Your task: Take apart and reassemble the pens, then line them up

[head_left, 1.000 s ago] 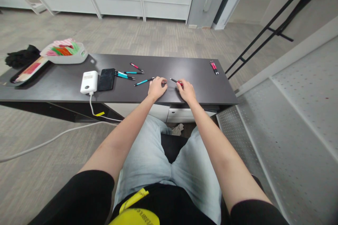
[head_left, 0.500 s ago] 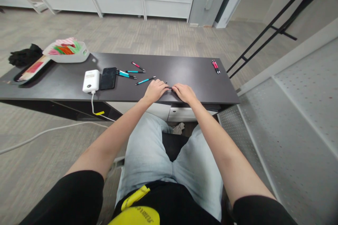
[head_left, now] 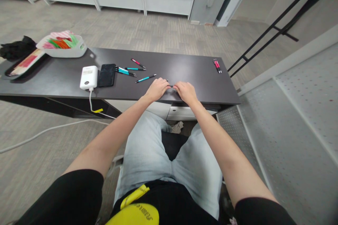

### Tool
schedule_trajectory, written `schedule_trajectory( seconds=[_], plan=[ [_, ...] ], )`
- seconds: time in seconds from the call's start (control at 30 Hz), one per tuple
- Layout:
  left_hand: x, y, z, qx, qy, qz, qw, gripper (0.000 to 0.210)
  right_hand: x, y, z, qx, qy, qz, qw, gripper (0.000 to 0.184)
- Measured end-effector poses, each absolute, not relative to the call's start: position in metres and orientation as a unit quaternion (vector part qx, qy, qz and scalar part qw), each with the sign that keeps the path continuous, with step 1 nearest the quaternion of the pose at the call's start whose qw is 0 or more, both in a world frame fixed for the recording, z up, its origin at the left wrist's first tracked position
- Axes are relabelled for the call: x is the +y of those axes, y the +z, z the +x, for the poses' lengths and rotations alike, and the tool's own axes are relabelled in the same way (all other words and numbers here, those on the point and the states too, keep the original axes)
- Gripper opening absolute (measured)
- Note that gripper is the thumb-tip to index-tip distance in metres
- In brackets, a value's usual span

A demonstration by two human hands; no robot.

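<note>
Bright, diffuse light leaves a pale sheen at twelve o'clock on the dark tabletop (head_left: 185, 65) — shadows are soft. Wide-angle distortion stretches the black sleeve (head_left: 66, 193) at eight o'clock; lettering on the white device (head_left: 89, 74) at nine is blurred.

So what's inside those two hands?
Between the left hand and right hand shows a short, dark stretch of something thin, likely a pen. The fingers cover the rest, so its colour there is hidden.

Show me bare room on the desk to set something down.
Widest: the dark grey rectangular desktop between the right hand and two slim red-black pens. Smaller: far strip between the white plastic basket and lone red-black pen. Crowded: slim turquoise-black pens beside a black rectangular slab and white boxy device.
</note>
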State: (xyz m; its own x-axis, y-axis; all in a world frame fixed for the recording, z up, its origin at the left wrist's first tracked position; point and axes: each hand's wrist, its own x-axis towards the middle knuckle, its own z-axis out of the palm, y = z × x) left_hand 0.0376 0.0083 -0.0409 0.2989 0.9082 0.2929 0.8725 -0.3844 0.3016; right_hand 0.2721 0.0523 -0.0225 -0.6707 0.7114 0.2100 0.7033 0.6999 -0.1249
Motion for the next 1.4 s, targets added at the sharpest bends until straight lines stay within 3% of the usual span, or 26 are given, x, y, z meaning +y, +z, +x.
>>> schedule_trajectory(
  seconds=[0.47,0.57,0.7,0.77,0.97,1.23,1.4],
  plan=[
    [0.017,-0.047,0.029,0.537,0.225,0.799,0.150,0.030,0.045,-0.014,0.273,-0.926,-0.024,-0.365,0.089,0.058],
    [0.016,-0.046,0.033,0.550,0.226,0.789,0.152,0.029,0.043,-0.014,0.270,-0.917,0.006,-0.388,0.090,0.058],
    [0.010,-0.039,0.039,0.563,0.234,0.782,0.130,0.020,0.045,-0.013,0.268,-0.897,0.062,-0.432,0.074,0.042],
    [0.005,-0.035,0.040,0.553,0.240,0.788,0.128,0.025,0.051,-0.009,0.269,-0.889,0.108,-0.441,0.058,0.039],
    [0.000,-0.034,0.039,0.524,0.210,0.821,0.084,0.027,0.071,0.010,0.265,-0.886,0.274,-0.374,0.007,0.056],
    [0.006,-0.036,0.040,0.527,0.211,0.817,0.104,0.034,0.049,0.011,0.268,-0.908,0.079,-0.412,0.029,0.042],
    [0.007,-0.035,0.042,0.528,0.213,0.813,0.122,0.034,0.046,0.000,0.282,-0.926,0.060,-0.365,0.076,0.036]
  ],
)
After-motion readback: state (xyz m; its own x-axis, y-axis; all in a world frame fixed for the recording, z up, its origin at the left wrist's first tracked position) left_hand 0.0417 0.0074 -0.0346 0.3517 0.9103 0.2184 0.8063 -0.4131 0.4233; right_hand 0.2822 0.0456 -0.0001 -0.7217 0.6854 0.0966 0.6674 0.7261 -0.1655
